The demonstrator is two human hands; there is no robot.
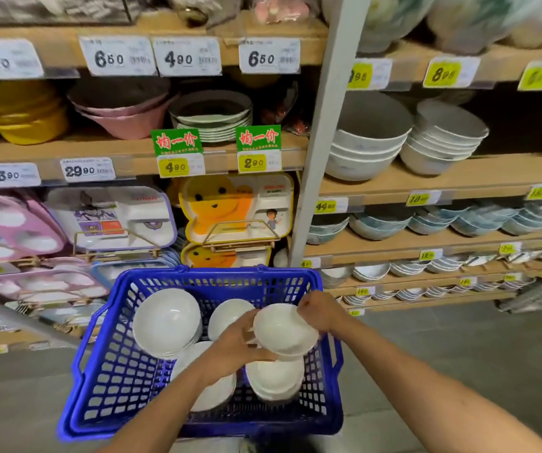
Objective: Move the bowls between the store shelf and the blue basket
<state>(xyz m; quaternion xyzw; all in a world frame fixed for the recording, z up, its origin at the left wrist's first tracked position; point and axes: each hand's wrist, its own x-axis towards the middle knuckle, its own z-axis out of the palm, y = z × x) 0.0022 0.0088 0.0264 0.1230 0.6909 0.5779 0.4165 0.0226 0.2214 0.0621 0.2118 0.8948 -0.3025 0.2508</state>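
- Both your hands are on one white bowl, and it's up over the right half of the blue basket.
- Your left hand cups the near left side, fingers curled under the bowl's wall.
- Your right hand grips the far right rim, fingers curled over the edge.
- Directly below it, a stack of bowls sits in the basket's near right corner. I cannot tell whether the held bowl touches the stack.
- On the basket's left side there's a wide bowl, tilted toward you.
- A smaller bowl sits at the back middle, and a low bowl is partly hidden under your left forearm.
- The basket stands just in front of the store shelf.
- In the shelf's right bay, pale bowls are nested in stacks.
- In the left bay, kids' divided plates stand upright below yellow price tags.
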